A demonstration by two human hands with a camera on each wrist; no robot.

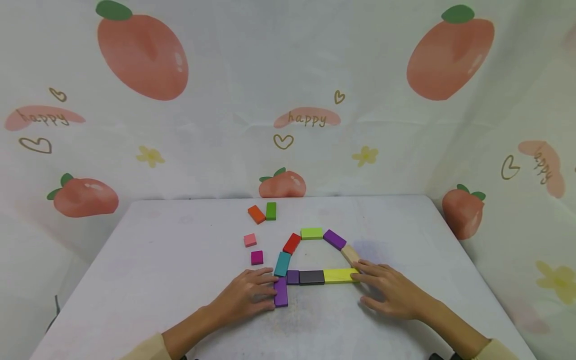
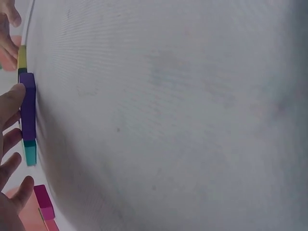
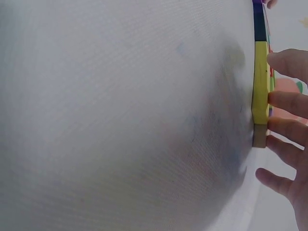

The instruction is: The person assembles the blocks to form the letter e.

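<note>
Probably light and rigid, the long purple block (image 1: 281,296) left of the dark-gray block (image 1: 311,278) suits a long-side pinch, the left hand (image 1: 248,291) touching it, the right hand (image 1: 390,291) touching the yellow block (image 1: 337,276), fingers parted on both.

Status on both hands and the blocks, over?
Left hand touching nearest purple block. Right hand touching right end of yellow block. Possible obstruction: magenta block, just beyond left hand.
</note>
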